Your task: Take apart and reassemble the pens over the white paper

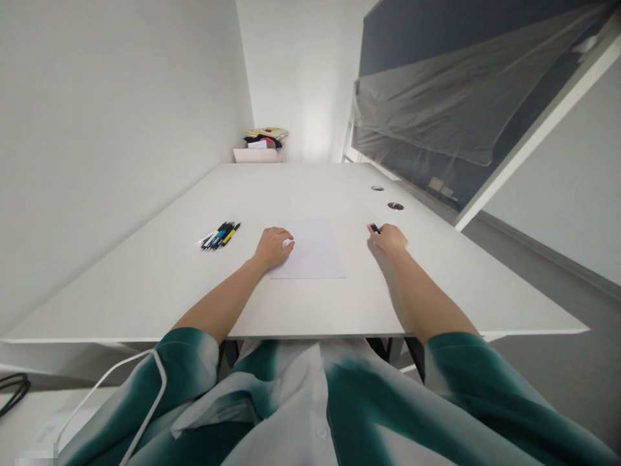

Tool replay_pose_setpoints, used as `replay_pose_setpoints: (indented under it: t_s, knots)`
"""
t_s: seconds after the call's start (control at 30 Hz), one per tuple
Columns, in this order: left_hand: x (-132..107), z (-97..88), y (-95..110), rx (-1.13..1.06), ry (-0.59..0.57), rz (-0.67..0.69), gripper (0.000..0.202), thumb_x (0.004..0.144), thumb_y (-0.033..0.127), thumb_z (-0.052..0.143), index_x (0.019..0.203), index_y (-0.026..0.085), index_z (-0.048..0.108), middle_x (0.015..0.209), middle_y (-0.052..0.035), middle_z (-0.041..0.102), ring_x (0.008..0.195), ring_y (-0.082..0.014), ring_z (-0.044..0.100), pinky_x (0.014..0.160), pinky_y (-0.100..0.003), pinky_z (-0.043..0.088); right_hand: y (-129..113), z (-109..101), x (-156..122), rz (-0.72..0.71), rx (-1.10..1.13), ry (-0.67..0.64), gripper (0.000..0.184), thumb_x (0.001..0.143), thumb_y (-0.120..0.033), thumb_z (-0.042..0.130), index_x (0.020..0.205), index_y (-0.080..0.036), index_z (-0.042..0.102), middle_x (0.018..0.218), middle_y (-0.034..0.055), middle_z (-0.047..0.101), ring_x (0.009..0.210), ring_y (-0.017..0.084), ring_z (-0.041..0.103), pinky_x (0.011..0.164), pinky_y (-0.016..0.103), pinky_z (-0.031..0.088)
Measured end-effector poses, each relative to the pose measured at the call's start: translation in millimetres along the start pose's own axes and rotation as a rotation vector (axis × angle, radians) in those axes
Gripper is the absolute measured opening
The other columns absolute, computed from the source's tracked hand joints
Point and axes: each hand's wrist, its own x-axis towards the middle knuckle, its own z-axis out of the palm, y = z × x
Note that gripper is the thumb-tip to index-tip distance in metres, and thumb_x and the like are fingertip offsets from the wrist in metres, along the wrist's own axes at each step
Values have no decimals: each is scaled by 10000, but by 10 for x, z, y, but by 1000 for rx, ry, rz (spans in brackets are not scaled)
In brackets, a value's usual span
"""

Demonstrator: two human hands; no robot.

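My left hand (pixel 272 248) rests curled at the left edge of a white paper sheet (pixel 310 249), touching the paper, and its fingers hide whatever may lie under them. My right hand (pixel 388 238) sits to the right of the sheet, off the paper, with its fingers closed on a small black pen (pixel 374 228). Only the pen's tip end shows. Left of the sheet, a bunch of several pens (pixel 219 235) lies side by side on the white table (pixel 145 285), some with yellow, blue and black barrels.
Two round grommets (pixel 395 206) sit in the tabletop at the right. A pink box with folded cloth (pixel 259 145) stands beyond the far end. A plastic-wrapped dark panel (pixel 436 110) leans on the right. White walls flank the table, and a white cable (pixel 145 382) lies at lower left.
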Motion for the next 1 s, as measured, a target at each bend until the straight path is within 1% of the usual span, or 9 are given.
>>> replay_pose_setpoints:
  t_s: [0.13,0.23,0.33,0.43,0.53,0.63,0.7,0.87,1.0]
  knots:
    - [-1,0,0,0,-3,-7,258,869,309,512,952,184,722,1057,-89,722,1042,-257,610,985,-443,400,6,4,-15,-11,12,2,541,901,-618,415,1003,-170,700,886,164,670,914,304,649,801,448,503]
    - [-2,7,-6,-1,-9,-17,263,871,318,511,950,185,724,1055,-88,724,1044,-260,610,982,-444,407,13,-3,-30,-5,7,7,536,900,-611,421,1037,-168,691,926,164,671,938,302,650,807,440,503]
    - [-1,22,-24,6,-23,-42,268,873,333,510,952,193,725,1062,-82,721,1039,-264,609,977,-446,419,7,-30,-55,-21,-7,74,500,894,-562,461,1123,-164,661,1038,165,664,998,295,632,828,431,501]
    - [-1,44,-61,7,-39,-99,273,872,342,509,961,198,724,1079,-86,710,1051,-272,601,969,-444,437,-61,-64,-120,-121,-1,183,419,891,-445,490,1162,-167,646,1150,159,640,1067,284,596,862,400,487]
    - [-7,75,-121,-11,-40,-165,286,866,345,515,1003,188,712,1134,-97,681,1073,-269,591,984,-427,446,-218,-59,-241,-318,32,221,372,884,-324,473,1161,-154,654,1173,148,637,1105,284,565,903,380,462]
    - [-17,106,-184,-37,-48,-216,317,863,357,520,1068,185,689,1188,-101,645,1103,-260,579,1011,-419,443,-410,19,-399,-535,36,176,378,890,-317,472,1169,-139,654,1180,153,638,1106,291,551,968,386,423]
    - [-22,119,-211,-43,-75,-243,340,866,370,519,1105,186,675,1215,-105,629,1126,-260,571,1021,-416,440,-511,101,-496,-636,9,121,392,897,-332,480,1194,-137,644,1223,157,623,1119,291,544,999,376,397]
    - [-22,125,-211,-1,-159,-287,403,877,409,512,1192,188,631,1317,-115,584,1186,-280,545,1036,-420,426,-604,292,-612,-706,-78,3,432,937,-375,458,1286,-159,590,1329,149,572,1198,295,507,1010,378,379]
    - [-23,122,-169,52,-231,-278,432,901,433,469,1224,182,608,1346,-123,570,1207,-293,534,1032,-426,418,-598,344,-605,-726,-105,-62,404,952,-393,438,1246,-181,617,1326,136,575,1195,288,516,998,380,383]
